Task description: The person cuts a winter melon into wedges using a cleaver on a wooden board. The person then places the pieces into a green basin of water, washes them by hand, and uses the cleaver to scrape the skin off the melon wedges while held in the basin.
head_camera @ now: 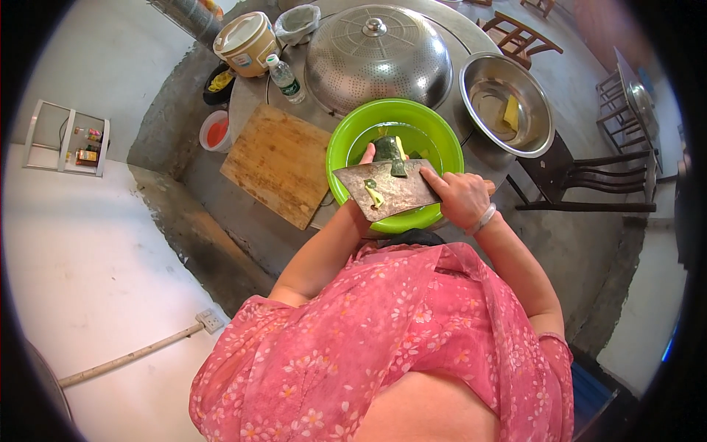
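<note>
My right hand [465, 200] grips the wooden handle of a wide metal cleaver [400, 193], its index finger laid along the blade. Strips of dark green peel with pale yellow flesh [375, 196] stick to the blade's upper face. Just beyond the blade is a chunk of green-skinned squash [385, 148], held by my left hand [368, 154]; the cleaver hides most of that hand. Both hands are over a bright green plastic basin [450, 130]. Inside it are water and pieces of dark peel [422, 154].
A wooden cutting board [279, 163] lies left of the basin on the round table [248, 94]. Behind stand a perforated steel dome cover [378, 66], a plastic bottle [286, 80] and a lidded tub [248, 44]. At right, a steel bowl [480, 83] holds a yellow piece [511, 113], near a dark chair [596, 177].
</note>
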A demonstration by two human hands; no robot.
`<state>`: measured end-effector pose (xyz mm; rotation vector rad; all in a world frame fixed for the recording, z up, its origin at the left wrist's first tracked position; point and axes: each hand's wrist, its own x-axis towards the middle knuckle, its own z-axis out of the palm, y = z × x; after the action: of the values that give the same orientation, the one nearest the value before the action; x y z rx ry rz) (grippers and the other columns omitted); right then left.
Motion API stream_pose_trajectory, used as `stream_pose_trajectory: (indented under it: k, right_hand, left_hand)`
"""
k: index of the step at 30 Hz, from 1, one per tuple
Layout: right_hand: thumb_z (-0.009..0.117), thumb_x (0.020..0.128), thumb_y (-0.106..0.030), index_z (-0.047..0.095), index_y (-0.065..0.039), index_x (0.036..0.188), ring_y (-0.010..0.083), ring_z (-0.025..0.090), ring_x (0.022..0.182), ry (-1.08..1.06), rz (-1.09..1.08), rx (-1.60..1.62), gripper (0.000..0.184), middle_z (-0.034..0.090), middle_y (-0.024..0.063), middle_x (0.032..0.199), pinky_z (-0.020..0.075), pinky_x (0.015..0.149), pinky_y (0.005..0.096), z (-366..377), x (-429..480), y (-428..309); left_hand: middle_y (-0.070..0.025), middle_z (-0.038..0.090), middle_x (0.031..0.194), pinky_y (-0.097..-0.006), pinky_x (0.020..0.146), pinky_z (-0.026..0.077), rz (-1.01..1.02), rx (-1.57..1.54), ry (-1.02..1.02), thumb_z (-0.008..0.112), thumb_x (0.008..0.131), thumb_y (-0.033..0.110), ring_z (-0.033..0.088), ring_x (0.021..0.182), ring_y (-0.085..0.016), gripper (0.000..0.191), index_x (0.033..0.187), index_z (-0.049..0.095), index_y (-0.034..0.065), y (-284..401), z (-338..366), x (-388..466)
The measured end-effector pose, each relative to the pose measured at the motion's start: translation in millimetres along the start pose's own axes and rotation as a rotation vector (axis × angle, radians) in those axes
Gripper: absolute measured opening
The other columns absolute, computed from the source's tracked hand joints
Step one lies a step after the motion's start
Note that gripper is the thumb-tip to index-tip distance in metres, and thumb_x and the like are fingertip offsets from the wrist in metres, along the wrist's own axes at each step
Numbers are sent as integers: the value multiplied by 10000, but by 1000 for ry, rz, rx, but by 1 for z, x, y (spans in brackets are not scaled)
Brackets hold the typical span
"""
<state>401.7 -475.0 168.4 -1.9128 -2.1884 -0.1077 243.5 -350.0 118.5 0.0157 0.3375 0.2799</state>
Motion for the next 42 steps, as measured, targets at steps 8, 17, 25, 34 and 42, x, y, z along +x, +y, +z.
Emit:
stream_pose_trajectory:
  k: [8,17,25,34,42]
  right_hand:
    - [492,725,-113,523,-162,1106,244,575,558,-47,62,-33,385,546,58,622,441,497,370,9,1,11]
    - [498,714,-116,541,-153,1105,238,566,532,-24,-44,24,396,542,54,622,441,481,354,0,-1,-3]
    - [506,702,-108,534,-126,1118,236,564,533,-29,20,54,418,533,56,622,443,491,355,-1,0,-7]
    - [500,714,-107,527,-126,1130,238,565,544,14,19,41,417,533,58,637,446,504,356,12,-3,-4]
    - [507,707,-108,535,-143,1121,233,566,551,-21,23,9,416,533,54,631,443,503,359,15,-5,3]
  left_hand:
    - [-127,556,1071,-409,833,453,177,145,119,358,868,489,553,950,-274,516,1100,506,53,-12,-2,-2]
    - [-154,507,1148,-481,907,393,-95,10,-59,346,823,608,498,1049,-314,635,1135,472,69,-1,-16,5]
    - [-134,530,1119,-461,908,395,-242,-270,-255,343,813,631,523,1014,-294,647,1133,483,86,-10,13,-6]
    - [-149,554,1071,-468,875,425,-179,-245,-241,379,798,631,554,961,-303,644,1091,504,72,-6,-3,6]
    - [-139,524,1135,-438,895,422,-184,-283,-297,325,813,640,536,1004,-296,685,1173,459,72,-8,-31,13]
